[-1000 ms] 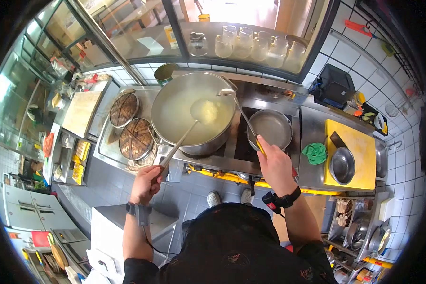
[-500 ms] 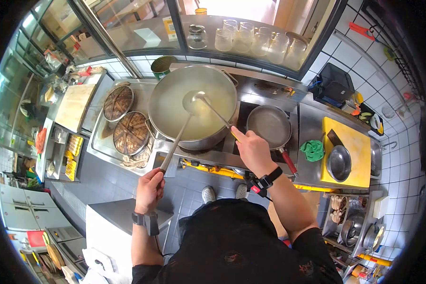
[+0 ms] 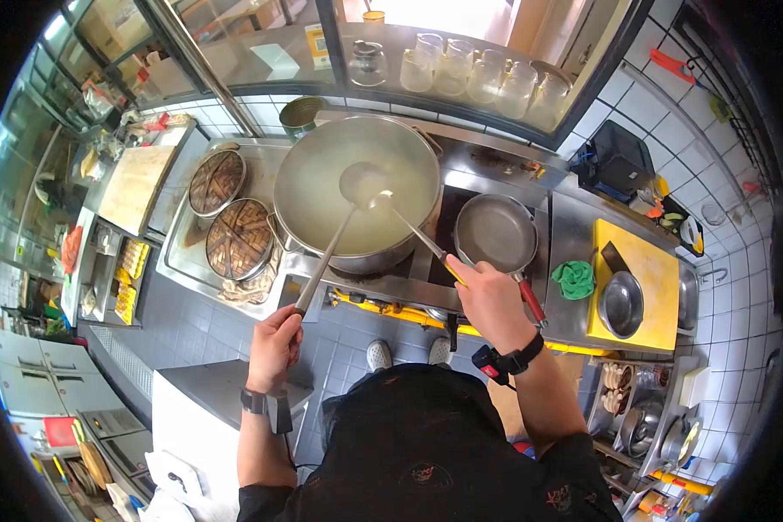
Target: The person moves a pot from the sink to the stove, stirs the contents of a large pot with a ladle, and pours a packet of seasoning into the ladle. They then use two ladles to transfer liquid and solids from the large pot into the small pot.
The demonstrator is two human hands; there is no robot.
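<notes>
**Two long handles, one pot**

My left hand (image 3: 274,348) is closed round the very end of the skimmer (image 3: 326,257). Gripping that far back puts my knuckles off the stove and away from the heat, while its round bowl sits over the middle of the pot (image 3: 383,258), at the surface of the pale broth (image 3: 317,213).

My right hand (image 3: 493,304) is wrapped round the yellow grip of the ladle (image 3: 418,233). I hold it low and slanted across the pot's near rim, so its cup meets the skimmer's bowl just beside its lower edge. Whether the two touch I cannot tell.

The two handles come in from either side of me, so neither arm crosses the other.

The empty pan (image 3: 496,233) stands just right of the pot, its red handle pointing back past my right wrist. A green cloth (image 3: 574,278) lies near it, beside the yellow board (image 3: 652,261).
</notes>
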